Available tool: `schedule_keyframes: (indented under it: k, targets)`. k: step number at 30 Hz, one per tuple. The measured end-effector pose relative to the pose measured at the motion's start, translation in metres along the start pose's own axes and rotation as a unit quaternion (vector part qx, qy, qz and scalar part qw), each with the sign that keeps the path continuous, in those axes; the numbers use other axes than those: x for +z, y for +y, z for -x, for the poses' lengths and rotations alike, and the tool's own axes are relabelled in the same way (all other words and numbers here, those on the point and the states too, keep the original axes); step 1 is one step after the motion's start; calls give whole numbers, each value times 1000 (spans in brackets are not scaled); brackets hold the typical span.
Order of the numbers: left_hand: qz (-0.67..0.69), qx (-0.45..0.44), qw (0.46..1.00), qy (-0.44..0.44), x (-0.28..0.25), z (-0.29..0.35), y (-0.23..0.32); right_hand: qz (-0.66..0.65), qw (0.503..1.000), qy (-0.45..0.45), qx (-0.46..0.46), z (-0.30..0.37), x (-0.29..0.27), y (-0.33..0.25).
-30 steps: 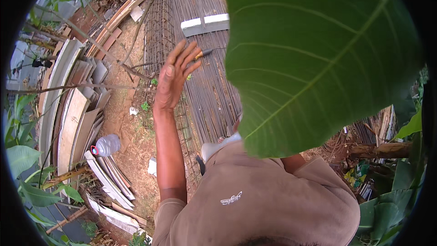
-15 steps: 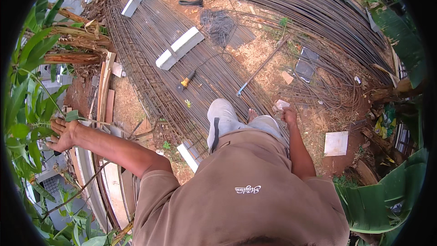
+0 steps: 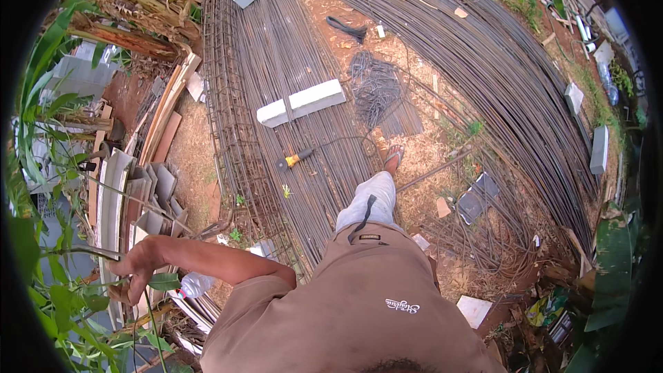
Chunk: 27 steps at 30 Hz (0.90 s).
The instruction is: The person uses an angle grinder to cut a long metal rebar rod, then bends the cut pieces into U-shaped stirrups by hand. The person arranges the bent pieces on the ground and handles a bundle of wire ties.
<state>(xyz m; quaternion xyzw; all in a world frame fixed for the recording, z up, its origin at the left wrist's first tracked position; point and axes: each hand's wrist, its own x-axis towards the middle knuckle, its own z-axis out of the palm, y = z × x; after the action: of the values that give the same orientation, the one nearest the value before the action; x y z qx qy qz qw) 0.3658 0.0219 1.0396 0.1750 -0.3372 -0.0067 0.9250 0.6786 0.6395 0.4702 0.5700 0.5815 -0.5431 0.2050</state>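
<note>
I see my left hand [image 3: 135, 269] out to the side, fingers curled around a thin green leafy branch [image 3: 83, 283] beside stacked grey tiles [image 3: 148, 197]; right hand hidden, so next I'd judge a firmer pull.

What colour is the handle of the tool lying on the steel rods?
Yellow-orange, on the tool in the head view.

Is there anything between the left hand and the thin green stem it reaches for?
Nothing visible does. The left hand is already at the thin green stem, fingers curled by it among the leaves; whether it grips cannot be told. A clear plastic bottle lies just below the forearm. The right hand is not in view.
</note>
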Motion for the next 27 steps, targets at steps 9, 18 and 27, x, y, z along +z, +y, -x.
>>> schedule_keyframes:
  k: [9, 18, 27]
  targets:
    - [-289, 155, 944, 16, 145, 195, -11, 16, 978, 2, -209, -159, 49, -434]
    - [83, 283, 952, -82, 250, 296, 81, 181, 953, -117, -215, -252, 138, -747]
    - [-383, -218, 805, -397, 109, 656, 51, 377, 892, -197, -153, -371, 308, -1085]
